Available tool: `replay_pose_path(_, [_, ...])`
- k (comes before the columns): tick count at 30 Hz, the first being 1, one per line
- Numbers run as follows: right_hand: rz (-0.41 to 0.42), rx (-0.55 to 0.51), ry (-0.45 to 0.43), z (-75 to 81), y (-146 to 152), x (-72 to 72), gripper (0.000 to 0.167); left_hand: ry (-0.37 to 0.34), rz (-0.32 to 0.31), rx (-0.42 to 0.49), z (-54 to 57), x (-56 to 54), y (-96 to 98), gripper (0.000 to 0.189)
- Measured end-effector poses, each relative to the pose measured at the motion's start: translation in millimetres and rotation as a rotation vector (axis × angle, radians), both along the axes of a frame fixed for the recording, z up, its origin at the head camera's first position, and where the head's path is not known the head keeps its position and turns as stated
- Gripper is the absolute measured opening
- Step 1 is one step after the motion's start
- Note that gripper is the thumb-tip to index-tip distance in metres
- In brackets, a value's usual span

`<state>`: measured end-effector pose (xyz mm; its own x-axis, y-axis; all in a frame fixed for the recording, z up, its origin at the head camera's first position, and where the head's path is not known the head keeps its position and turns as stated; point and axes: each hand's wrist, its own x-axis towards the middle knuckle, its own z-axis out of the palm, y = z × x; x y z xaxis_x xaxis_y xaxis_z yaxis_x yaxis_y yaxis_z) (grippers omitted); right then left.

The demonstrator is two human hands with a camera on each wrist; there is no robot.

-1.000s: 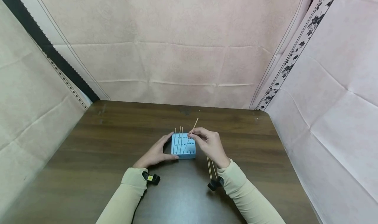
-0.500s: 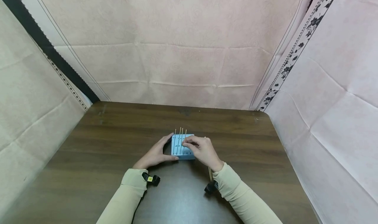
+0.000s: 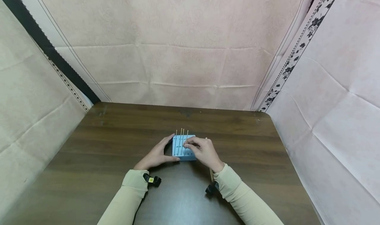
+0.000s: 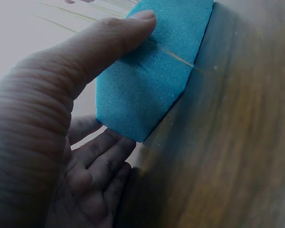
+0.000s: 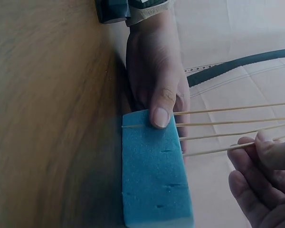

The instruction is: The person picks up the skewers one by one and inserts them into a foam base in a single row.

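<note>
Three sticks already stand in the blue block on the table, the left hand holds it, the right hand pinches a fourth stick touching it, and more sticks lying nearby look left to do.

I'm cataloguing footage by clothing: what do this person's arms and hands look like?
The left sleeve and right sleeve are long, plain and pale yellowish green. The left hand and right hand are ungloved. The wrists carry a left black device, marked with a small yellow patch, and a right black device, without a visible patch.
</note>
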<state>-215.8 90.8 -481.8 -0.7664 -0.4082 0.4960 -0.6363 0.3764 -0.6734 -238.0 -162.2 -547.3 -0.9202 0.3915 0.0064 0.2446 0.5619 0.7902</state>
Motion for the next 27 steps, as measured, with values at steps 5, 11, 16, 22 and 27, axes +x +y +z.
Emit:
replay_pose_path(5, [0.016,0.001,-0.015,2.6,2,0.9,0.007,-0.008,0.002,0.004,-0.4,0.2,0.1,0.116])
replay_pose_path(11, [0.072,-0.005,-0.023,6.0,4,0.1,0.011,-0.006,-0.002,0.008,0.7,-0.3,-0.2,0.115])
replay_pose_path(16, [0.1,-0.011,0.014,7.1,7,0.4,0.013,-0.009,-0.004,0.014,1.0,0.1,-0.1,0.115])
replay_pose_path(22, [0.092,-0.025,0.022,8.6,11,0.5,0.019,-0.005,0.005,0.013,1.3,-0.2,0.6,0.116])
replay_pose_path(27, [0.065,-0.006,-0.001,8.4,18,-0.1,0.021,-0.01,0.007,0.006,1.5,0.1,1.4,0.116])
